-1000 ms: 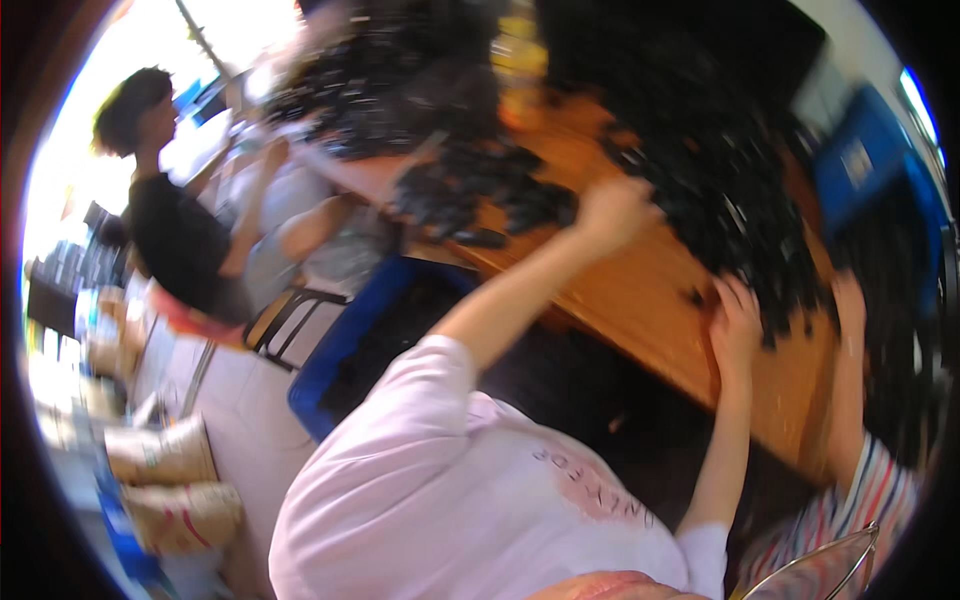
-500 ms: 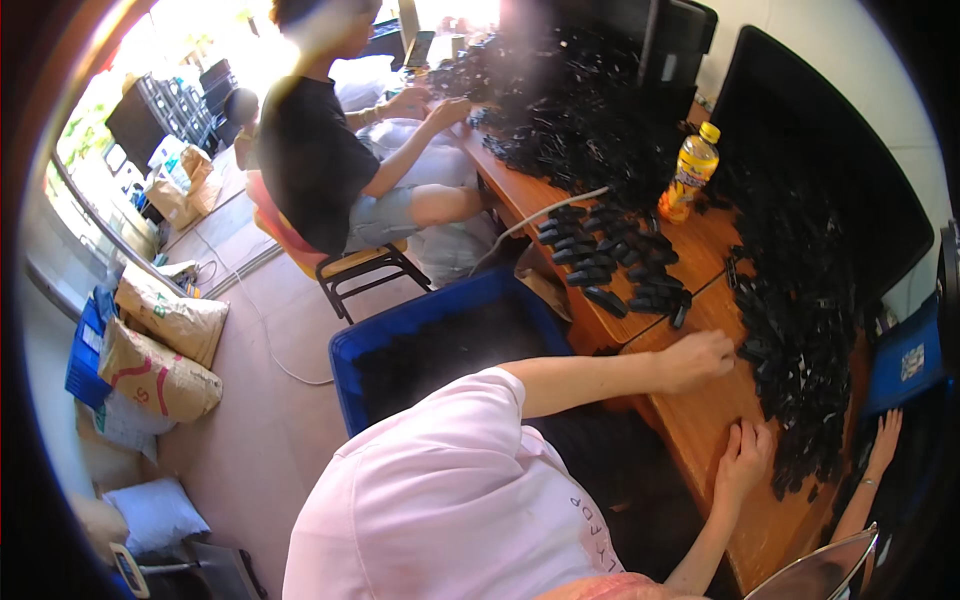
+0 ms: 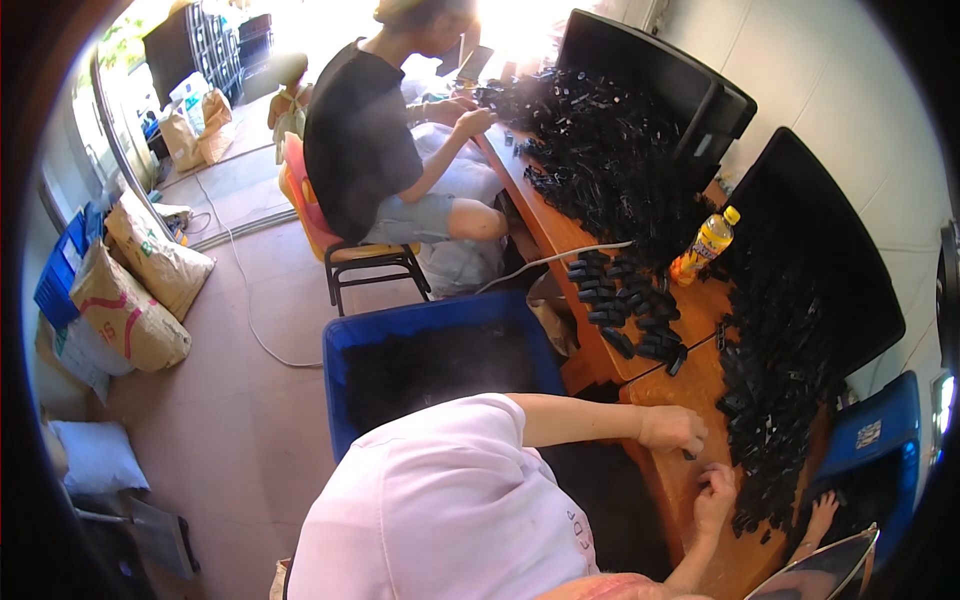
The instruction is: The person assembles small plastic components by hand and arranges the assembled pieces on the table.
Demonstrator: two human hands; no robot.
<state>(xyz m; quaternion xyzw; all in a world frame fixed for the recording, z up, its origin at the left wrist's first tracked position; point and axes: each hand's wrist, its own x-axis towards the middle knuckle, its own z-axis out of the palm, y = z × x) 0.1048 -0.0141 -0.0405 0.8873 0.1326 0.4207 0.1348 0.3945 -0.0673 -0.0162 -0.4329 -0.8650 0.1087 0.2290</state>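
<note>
My left hand [image 3: 674, 430] is closed over the wooden table, fingers curled downward. A small dark piece [image 3: 690, 455] shows at its fingertips, too small to name. Just nearer to me, my right hand [image 3: 715, 497] is closed with its fingers bent in; whatever it may hold is hidden. Both hands are beside a long heap of small black plastic parts [image 3: 775, 390], and the right hand is close to its near end. Several black oblong pieces [image 3: 625, 305] lie in rows on the table beyond my left hand.
A bottle of orange drink [image 3: 703, 247] stands past the rows. A blue tub [image 3: 345, 400] of black parts is left of my arm. A co-worker in black [image 3: 355, 140] sits at the far table side. Another person's hand [image 3: 824, 515] reaches near a blue bin [image 3: 880, 430] at right.
The view has shifted. My left hand has come nearer to my right hand, away from the rows. My right hand's fingers have curled more. The other person's hand at right has moved lower.
</note>
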